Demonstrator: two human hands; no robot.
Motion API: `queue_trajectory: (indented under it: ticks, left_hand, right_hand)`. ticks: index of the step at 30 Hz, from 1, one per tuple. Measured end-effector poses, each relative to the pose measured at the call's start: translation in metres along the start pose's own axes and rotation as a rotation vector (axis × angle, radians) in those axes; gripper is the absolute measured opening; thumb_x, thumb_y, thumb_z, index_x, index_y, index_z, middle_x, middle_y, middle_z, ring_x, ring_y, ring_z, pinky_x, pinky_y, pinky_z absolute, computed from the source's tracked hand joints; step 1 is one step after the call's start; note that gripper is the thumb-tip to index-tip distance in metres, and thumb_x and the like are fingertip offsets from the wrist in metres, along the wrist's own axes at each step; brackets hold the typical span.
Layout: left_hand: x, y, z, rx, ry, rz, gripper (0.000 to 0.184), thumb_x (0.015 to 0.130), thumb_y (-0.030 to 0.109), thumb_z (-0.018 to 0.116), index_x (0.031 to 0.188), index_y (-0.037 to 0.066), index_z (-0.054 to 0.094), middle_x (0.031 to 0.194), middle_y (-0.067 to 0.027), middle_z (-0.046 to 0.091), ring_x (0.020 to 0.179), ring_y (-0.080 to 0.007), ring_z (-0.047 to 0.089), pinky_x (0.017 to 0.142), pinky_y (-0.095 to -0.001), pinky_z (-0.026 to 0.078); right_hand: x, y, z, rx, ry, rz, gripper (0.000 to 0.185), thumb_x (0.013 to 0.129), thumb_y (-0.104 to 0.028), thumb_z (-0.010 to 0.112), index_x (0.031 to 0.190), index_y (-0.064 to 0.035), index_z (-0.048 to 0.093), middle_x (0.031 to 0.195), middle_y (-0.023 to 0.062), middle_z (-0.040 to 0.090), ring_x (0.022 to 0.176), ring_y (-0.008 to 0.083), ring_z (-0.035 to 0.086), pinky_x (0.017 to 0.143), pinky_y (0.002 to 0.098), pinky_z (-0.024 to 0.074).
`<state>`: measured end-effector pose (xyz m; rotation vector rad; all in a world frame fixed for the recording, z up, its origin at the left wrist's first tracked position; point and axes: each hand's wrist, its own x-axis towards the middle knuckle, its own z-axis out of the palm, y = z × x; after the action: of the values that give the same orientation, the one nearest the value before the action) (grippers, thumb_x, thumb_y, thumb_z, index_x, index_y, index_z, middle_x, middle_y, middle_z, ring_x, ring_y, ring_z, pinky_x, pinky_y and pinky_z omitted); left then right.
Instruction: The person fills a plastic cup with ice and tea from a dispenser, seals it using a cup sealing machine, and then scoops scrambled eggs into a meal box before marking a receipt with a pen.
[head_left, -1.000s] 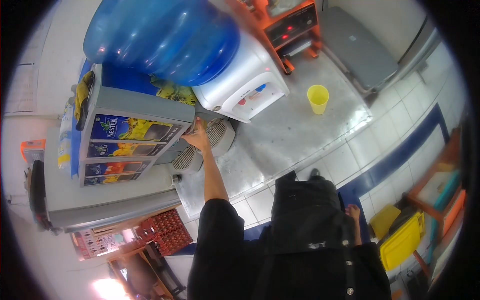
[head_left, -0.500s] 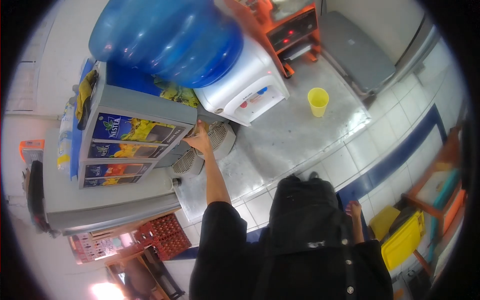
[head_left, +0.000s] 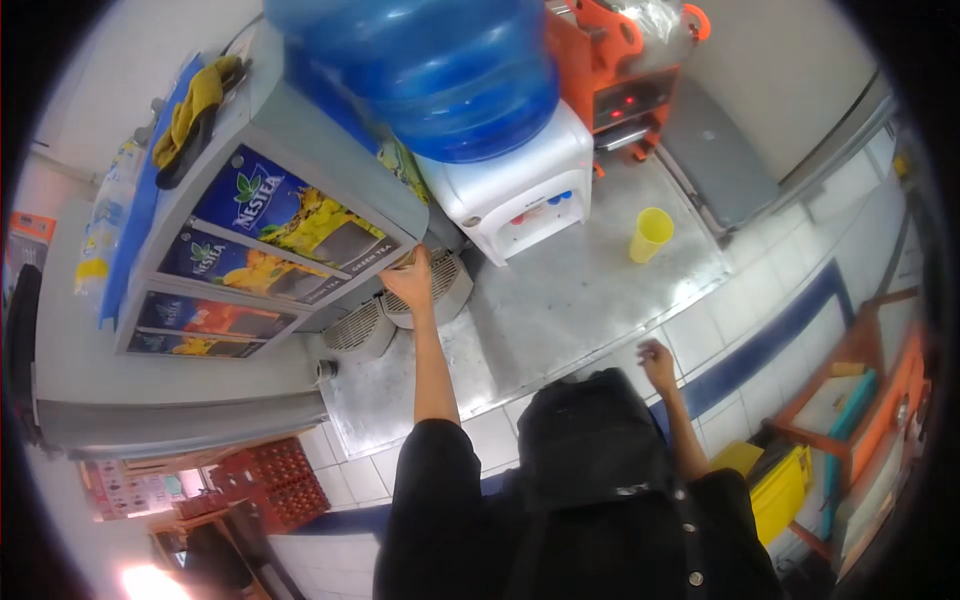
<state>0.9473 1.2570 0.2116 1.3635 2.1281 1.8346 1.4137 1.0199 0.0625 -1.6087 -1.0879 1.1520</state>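
Observation:
My left hand (head_left: 410,283) reaches to the lower front corner of the Nestea drink dispenser (head_left: 270,220), above a grey drip tray (head_left: 447,290). Its fingers curl round something small and brownish, mostly hidden by the hand and the dispenser's edge; I cannot make out what it is. My right hand (head_left: 657,365) is raised over the tiled floor near the metal counter's front edge. Its fingers are loosely bent and apart, with nothing in them. Nearest to it on the counter (head_left: 560,310) stands a yellow cup (head_left: 651,235).
A white water dispenser (head_left: 525,190) carries a large blue bottle (head_left: 450,80). Behind the cup stands an orange machine (head_left: 630,100) beside a grey lidded bin (head_left: 720,160). A yellow container (head_left: 780,490) is at lower right. Red crates (head_left: 270,485) are at lower left.
My right hand has risen from beside my body toward the counter. My left hand stays at the dispenser. The view has shifted closer to the Nestea panels.

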Motion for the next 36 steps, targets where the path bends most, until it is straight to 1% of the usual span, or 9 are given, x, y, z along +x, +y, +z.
queue_trajectory:
  ticks: [11,14,17,21,27,29,33,34,36]
  left_hand:
    - [-0.084,0.008,-0.023,0.148,0.089,0.241,0.068,0.070,0.037,0.089,0.113,0.000,0.050,0.108,-0.0151,0.057,0.100,-0.0304,0.058,0.088,-0.0411,0.048]
    - [-0.171,0.067,-0.031,-0.030,-0.089,0.148,0.067,0.073,0.021,0.088,0.120,0.000,0.044,0.115,-0.0150,0.052,0.103,-0.0292,0.055,0.092,-0.0420,0.047]
    - [-0.266,0.137,-0.022,-0.116,-0.337,0.151,0.064,0.074,0.022,0.086,0.115,0.005,0.039,0.114,-0.0151,0.051,0.108,-0.0295,0.053,0.097,-0.0427,0.043]
    - [-0.383,0.255,0.037,-0.429,-0.625,-0.020,0.063,0.077,0.026,0.083,0.117,0.005,0.040,0.117,-0.0157,0.049,0.119,-0.0314,0.049,0.102,-0.0430,0.041]
    - [-0.448,0.412,0.134,-0.872,-1.257,0.044,0.079,0.087,0.043,0.072,0.139,-0.002,0.034,0.126,-0.0178,0.048,0.120,-0.0307,0.051,0.107,-0.0447,0.039]
    - [-0.441,0.434,0.177,-0.844,-1.464,0.181,0.071,0.085,0.021,0.074,0.139,-0.002,0.034,0.140,-0.0212,0.046,0.138,-0.0310,0.041,0.113,-0.0422,0.035]
    - [-0.429,0.413,0.326,-0.421,-1.225,-0.177,0.044,0.090,0.023,0.067,0.125,0.001,0.053,0.130,-0.0197,0.057,0.127,-0.0345,0.051,0.105,-0.0424,0.040]
    - [-0.435,0.360,0.388,-0.246,-0.827,0.266,0.041,0.089,0.024,0.066,0.120,-0.001,0.055,0.127,-0.0216,0.058,0.121,-0.0393,0.053,0.102,-0.0449,0.039]
    - [-0.431,0.301,0.465,0.070,-0.594,0.051,0.050,0.084,0.023,0.069,0.123,-0.004,0.054,0.124,-0.0263,0.059,0.120,-0.0416,0.053,0.105,-0.0465,0.038]
  right_hand:
    - [0.016,-0.126,0.053,-0.131,-0.401,-0.331,0.025,0.082,0.002,0.057,0.106,-0.0030,0.063,0.098,0.0096,0.068,0.087,0.0208,0.066,0.078,0.0327,0.0537]
    - [0.017,-0.139,0.021,-0.241,-0.539,-0.341,0.035,0.083,-0.005,0.064,0.118,-0.0049,0.061,0.112,0.0125,0.067,0.102,0.0288,0.065,0.088,0.0377,0.0527]
    - [0.001,-0.161,-0.045,-0.372,-0.571,-0.456,0.059,0.083,-0.014,0.070,0.138,-0.0085,0.049,0.131,0.0167,0.058,0.125,0.0350,0.053,0.106,0.0426,0.0424]
    - [-0.012,-0.178,-0.151,-0.260,-0.564,-0.403,0.074,0.080,-0.019,0.075,0.144,-0.0067,0.039,0.137,0.0210,0.051,0.132,0.0369,0.045,0.111,0.0428,0.0368]
    - [-0.015,-0.166,-0.318,-0.094,-0.012,-0.374,0.087,0.070,-0.020,0.083,0.141,-0.0006,0.037,0.131,0.0175,0.051,0.123,0.0293,0.052,0.105,0.0390,0.0417]
    - [-0.009,-0.151,-0.360,-0.125,0.294,-0.376,0.081,0.071,-0.012,0.082,0.139,-0.0019,0.038,0.127,0.0148,0.053,0.120,0.0259,0.054,0.103,0.0379,0.0426]
    - [0.018,-0.133,-0.423,-0.012,0.533,-0.339,0.082,0.070,-0.010,0.083,0.138,-0.0014,0.038,0.125,0.0135,0.052,0.118,0.0248,0.054,0.102,0.0362,0.0427]
    - [0.023,-0.137,-0.436,-0.020,0.616,-0.332,0.082,0.070,-0.009,0.083,0.138,-0.0015,0.037,0.125,0.0132,0.051,0.118,0.0242,0.053,0.102,0.0361,0.0426]
    - [0.033,-0.140,-0.462,-0.090,0.766,-0.311,0.081,0.072,-0.010,0.083,0.138,-0.0029,0.037,0.125,0.0128,0.051,0.119,0.0238,0.052,0.100,0.0374,0.0453]
